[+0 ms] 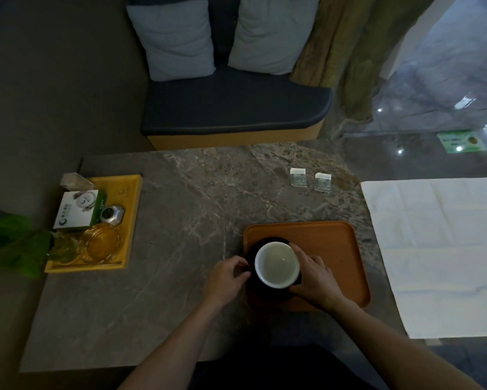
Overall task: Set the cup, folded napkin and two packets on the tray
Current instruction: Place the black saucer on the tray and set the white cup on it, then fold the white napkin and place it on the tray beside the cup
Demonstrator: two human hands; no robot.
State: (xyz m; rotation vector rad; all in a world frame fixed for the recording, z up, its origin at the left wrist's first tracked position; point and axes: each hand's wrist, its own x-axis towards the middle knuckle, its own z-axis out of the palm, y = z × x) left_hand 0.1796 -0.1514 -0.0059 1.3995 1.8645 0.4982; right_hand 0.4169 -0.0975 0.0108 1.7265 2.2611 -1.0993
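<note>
Resting on the left part of the orange tray point(338, 249), a round black saucer point(255, 250) carries the cup point(277, 264), black outside and white inside; whether the cup contains anything I cannot tell. Tray is a rounded-corner rectangle with a low raised rim and smooth matte surface, sitting on the grey marble-patterned tabletop point(202, 192). Left hand point(226, 278) has its fingers curled at the cup's handle side, pinching the handle as far as the view shows. Right hand point(312, 277) grasps the cup, fingers wrapped round its right wall.

2 packets point(298, 177) lie flat on the tabletop beyond the tray, near each other but apart, both small, square and pale with a printed pattern. Napkin point(439, 249) is white, creased and spread open flat at the tabletop's right side, well apart from the cup and off the tray.

At the left edge, a yellow rectangular tray point(133, 209) holds 1 white-and-green box point(77, 209), 1 faceted silver object point(112, 215), 1 clear wrapped item point(74, 181) and 2 clear glass dishes point(101, 244). Green leaves point(14, 243) overlap its near-left corner.

Behind the tabletop, a dark cushioned bench point(233, 108) carries 2 pale pillows point(174, 38).
</note>
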